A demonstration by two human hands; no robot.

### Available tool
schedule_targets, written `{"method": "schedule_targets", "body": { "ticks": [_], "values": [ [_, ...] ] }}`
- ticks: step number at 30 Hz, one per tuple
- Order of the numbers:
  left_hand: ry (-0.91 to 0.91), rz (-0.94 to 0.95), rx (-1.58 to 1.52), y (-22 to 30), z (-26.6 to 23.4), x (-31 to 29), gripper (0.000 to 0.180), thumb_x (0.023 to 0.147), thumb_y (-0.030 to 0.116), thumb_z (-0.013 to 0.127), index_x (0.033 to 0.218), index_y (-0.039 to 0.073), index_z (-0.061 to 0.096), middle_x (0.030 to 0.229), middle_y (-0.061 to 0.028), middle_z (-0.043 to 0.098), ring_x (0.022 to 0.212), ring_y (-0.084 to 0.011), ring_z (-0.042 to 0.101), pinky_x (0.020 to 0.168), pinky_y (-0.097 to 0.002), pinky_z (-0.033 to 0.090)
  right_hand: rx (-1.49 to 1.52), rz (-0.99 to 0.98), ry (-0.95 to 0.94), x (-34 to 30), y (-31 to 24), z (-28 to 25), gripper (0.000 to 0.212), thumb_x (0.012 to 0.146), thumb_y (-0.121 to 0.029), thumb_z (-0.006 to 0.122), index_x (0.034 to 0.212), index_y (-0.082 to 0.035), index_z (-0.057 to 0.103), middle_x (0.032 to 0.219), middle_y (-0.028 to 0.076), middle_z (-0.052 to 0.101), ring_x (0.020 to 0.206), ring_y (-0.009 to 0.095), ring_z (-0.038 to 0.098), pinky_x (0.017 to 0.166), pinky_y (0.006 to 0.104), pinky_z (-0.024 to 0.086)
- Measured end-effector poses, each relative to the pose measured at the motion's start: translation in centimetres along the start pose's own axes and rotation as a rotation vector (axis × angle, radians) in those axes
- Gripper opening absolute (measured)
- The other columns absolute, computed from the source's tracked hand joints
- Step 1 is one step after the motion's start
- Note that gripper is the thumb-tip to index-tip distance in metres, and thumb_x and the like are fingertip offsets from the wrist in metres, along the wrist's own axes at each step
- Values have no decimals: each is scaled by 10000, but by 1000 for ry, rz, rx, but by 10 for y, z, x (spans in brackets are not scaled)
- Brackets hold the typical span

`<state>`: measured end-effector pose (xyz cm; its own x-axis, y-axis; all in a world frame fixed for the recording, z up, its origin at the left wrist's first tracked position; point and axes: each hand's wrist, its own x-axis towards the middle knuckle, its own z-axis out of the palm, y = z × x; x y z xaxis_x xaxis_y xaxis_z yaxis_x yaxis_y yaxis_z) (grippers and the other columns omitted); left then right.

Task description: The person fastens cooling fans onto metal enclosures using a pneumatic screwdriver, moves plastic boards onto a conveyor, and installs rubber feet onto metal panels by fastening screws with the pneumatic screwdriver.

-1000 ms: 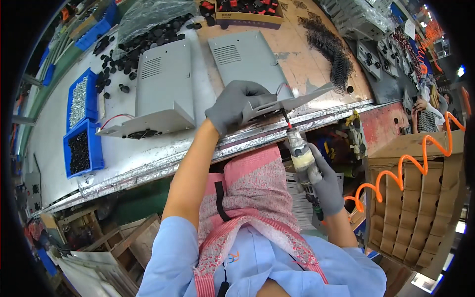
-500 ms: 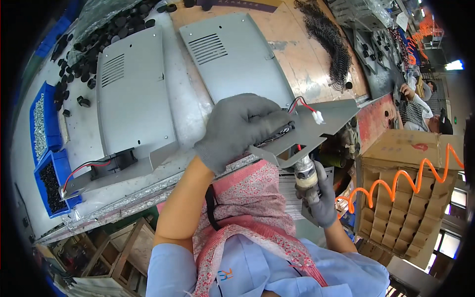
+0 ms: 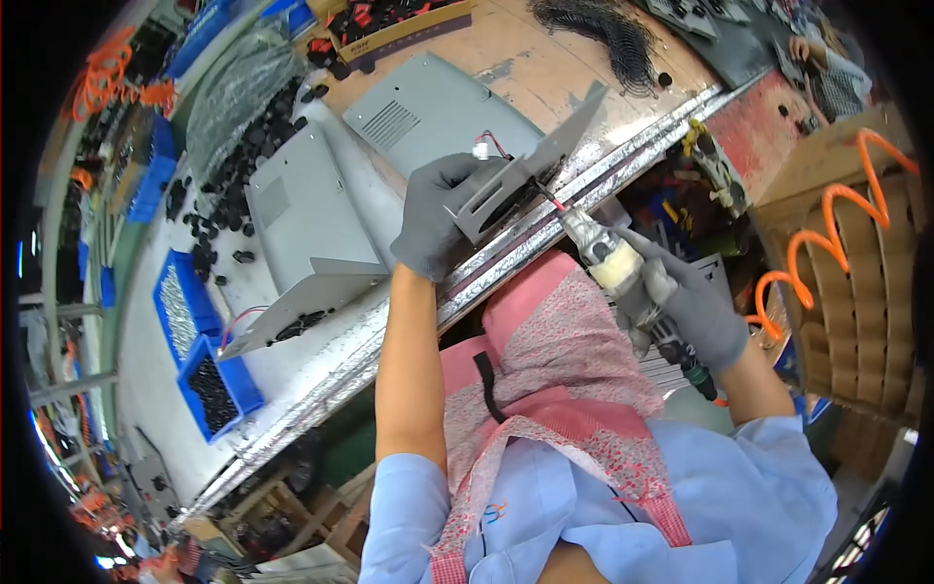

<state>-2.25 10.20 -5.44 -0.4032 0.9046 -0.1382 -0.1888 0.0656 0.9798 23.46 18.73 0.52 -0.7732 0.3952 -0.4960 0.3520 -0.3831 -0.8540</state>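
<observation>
My left hand [image 3: 433, 222], in a grey glove, is closed on a bent grey metal panel [image 3: 567, 134] and holds it tilted up at the bench edge. A black part, partly hidden, sits against the panel. A white connector [image 3: 482, 150] on red and black wires sticks up behind it. My gloved right hand [image 3: 689, 302] is wrapped round an air screwdriver [image 3: 620, 270], whose bit points at the panel's near side; contact is hard to make out. Two more grey panels, one at left [image 3: 316, 206] and one behind [image 3: 438, 112], lie on the bench.
Blue bins with silver screws [image 3: 203, 300] and black screws [image 3: 251, 394] stand at left. Black caps [image 3: 248, 156] lie scattered beside a plastic bag [image 3: 233, 92]. Black wire guards [image 3: 608, 34] lie at the back. An orange coiled hose [image 3: 842, 234] hangs before a divided carton [image 3: 837, 321]. Another person [image 3: 839, 83] is at far right.
The view has swung, shifting the bench. The held panel has tipped from nearly flat to steeply upright. The screwdriver now slants in from the lower right, with its bit visible at the panel.
</observation>
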Motion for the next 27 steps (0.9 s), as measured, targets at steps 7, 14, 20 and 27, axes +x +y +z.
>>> {"method": "schedule_targets", "body": {
  "ticks": [7, 14, 20, 27],
  "values": [
    [-3, 192, 15, -5, -2, -3, 270, 812, 81, 618, 1033, -73, 614, 884, -94, 642, 735, -120, 595, 656, -233, 486, 139, -25, -104, -8, 1, 4, 692, 881, -511, 467, 1373, -53, 299, 752, 96, 531, 507, 142, 549, 462, 274, 493],
    [33, 342, 303, -5, -5, -2, 222, 810, 88, 628, 994, -37, 627, 853, -38, 634, 720, -78, 566, 631, -221, 471, 169, -56, -124, -1, 11, 3, 679, 876, -539, 452, 1349, -62, 347, 729, 90, 528, 490, 126, 543, 433, 255, 485],
    [31, 379, 257, -16, -16, 2, 223, 811, 94, 632, 1002, -22, 624, 850, -27, 631, 732, -79, 561, 640, -233, 472, 130, -81, -99, -1, 13, 6, 641, 895, -497, 443, 1359, -67, 338, 731, 91, 532, 493, 123, 544, 431, 256, 481],
    [544, 379, 976, -19, 1, -37, 321, 877, 126, 510, 1158, -28, 503, 1029, -87, 597, 948, -150, 562, 778, -215, 447, 153, -91, 16, -10, 32, 11, 476, 931, -267, 433, 1371, -107, 348, 748, 35, 521, 545, 83, 495, 488, 233, 452]
  ]
}}
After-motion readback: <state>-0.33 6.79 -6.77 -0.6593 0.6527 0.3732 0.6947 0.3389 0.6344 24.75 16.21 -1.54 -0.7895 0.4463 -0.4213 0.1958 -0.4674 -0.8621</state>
